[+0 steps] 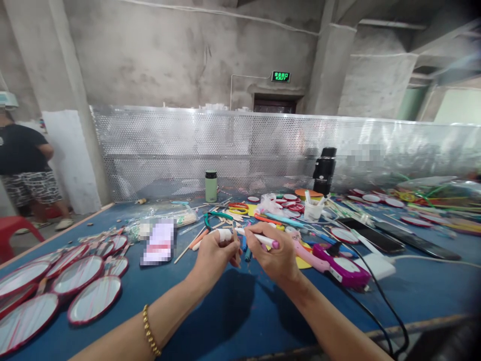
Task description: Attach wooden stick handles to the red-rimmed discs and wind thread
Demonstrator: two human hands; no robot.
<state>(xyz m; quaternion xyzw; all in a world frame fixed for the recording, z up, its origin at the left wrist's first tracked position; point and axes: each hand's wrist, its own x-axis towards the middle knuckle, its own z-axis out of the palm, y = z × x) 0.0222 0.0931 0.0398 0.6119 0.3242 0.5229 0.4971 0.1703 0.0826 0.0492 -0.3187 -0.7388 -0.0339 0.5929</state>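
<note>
My left hand is closed on a small wooden stick, held upright between thumb and fingers. White tape is wrapped round one of its fingers, and a gold bead bracelet circles the wrist. In my right hand is a white marker pen with a pink end, gripped as for writing. The pen's tip points left, close to the stick; whether they touch I cannot tell. Just past the hands lie green-handled scissors and several loose sticks and pens. A pink and purple corded tool rests right of my right hand.
Several red-rimmed round discs lie at left, beside a lilac packet. Behind stand a green bottle, a black flask and a white cup. Phones and cables lie right. A person stands far left.
</note>
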